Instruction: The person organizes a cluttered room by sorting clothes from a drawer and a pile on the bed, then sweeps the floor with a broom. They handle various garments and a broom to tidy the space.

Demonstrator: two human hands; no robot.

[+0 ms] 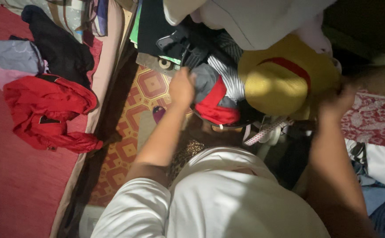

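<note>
Left hand grips the grey-and-red garment in the heap; right hand, closure unclear to me, sits beside the yellow hat. I reckon tugging could topple that hat

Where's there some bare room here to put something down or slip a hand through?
Bare room: the red bed cover below the red jacket, and the patterned floor strip between the bed edge and the left hand. Crowded: the clothes pile and yellow hat between both hands; the right hand is pressed against the hat.

No packages, labels, signs or screens visible.
</note>
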